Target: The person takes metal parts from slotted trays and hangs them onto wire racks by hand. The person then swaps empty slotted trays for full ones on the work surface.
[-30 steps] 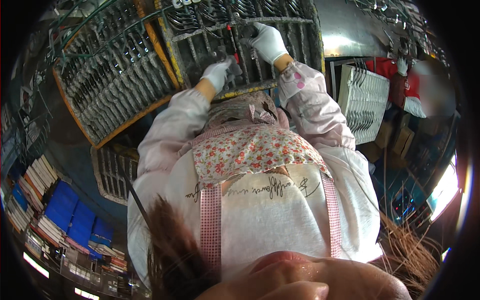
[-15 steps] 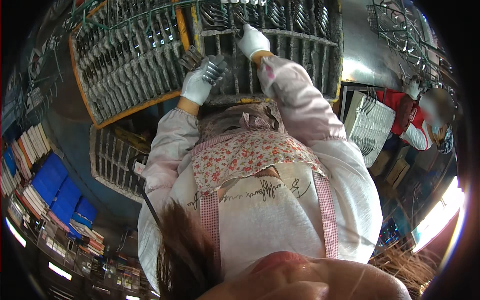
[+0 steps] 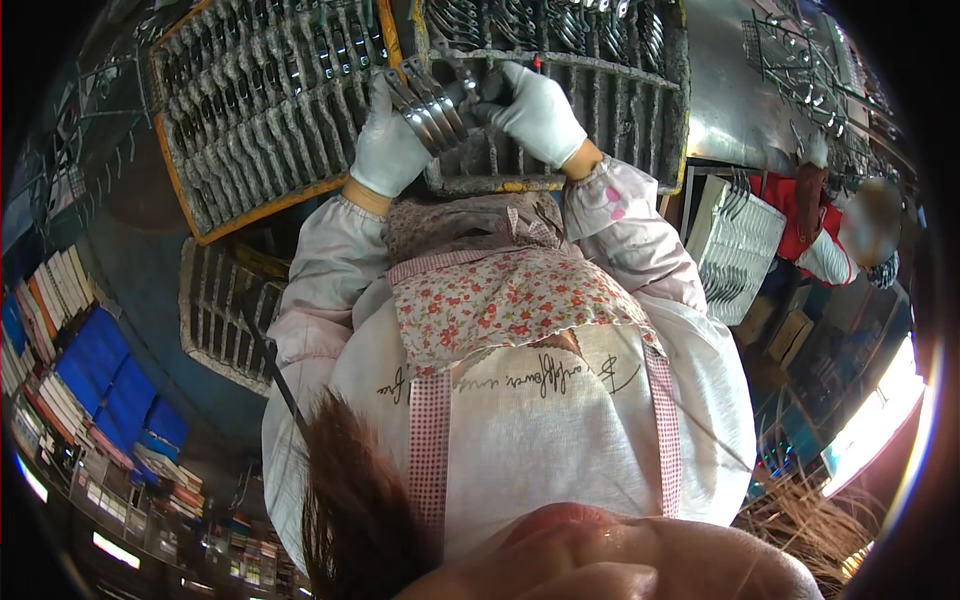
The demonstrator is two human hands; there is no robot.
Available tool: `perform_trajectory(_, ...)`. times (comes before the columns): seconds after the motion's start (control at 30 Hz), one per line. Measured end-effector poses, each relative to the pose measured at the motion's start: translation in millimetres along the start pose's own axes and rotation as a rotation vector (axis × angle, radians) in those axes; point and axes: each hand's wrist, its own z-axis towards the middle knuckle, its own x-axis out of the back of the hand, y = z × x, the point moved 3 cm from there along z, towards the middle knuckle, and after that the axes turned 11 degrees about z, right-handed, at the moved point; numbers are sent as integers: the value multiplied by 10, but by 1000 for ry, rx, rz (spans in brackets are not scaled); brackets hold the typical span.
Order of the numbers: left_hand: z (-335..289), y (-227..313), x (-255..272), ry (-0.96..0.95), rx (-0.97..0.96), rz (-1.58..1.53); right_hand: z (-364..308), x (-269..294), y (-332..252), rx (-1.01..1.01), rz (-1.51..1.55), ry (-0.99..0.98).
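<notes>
My left hand [image 3: 390, 148], in a white glove, is closed round several shiny, flat metal pieces [image 3: 432, 112] that fan out side by side, with holes at their far ends. My right hand [image 3: 541, 116], also gloved and with dark fingertips, is closed in a pinch right beside them. At its fingers another small metal piece [image 3: 464, 84] shows; its full shape is blurred. Both hands are above the near part of a slotted grey tray [image 3: 560, 183], whose far compartments hold rows of similar curved metal pieces [image 3: 515, 27].
To the left is a yellow-edged slotted tray [image 3: 262, 212] filled with metal pieces. Another slotted tray [image 3: 212, 345] stands lower left. A green wire rack [image 3: 800, 70] is at the far right, near a person in red [image 3: 815, 225] beside a pale tray [image 3: 735, 240].
My right hand has come back from the tray's far compartments toward my left hand. The left hand has risen slightly and turned, so the metal pieces now point away from me.
</notes>
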Motion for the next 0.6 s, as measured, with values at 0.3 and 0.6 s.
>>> perform_trajectory(0.3,-333,96,-462,16,-275,915,-323,-372,-222,547,360,-231)
perform_trajectory(0.6,-522,313,-656,-79,-332,916,-365,-601,-268,310,595,-128)
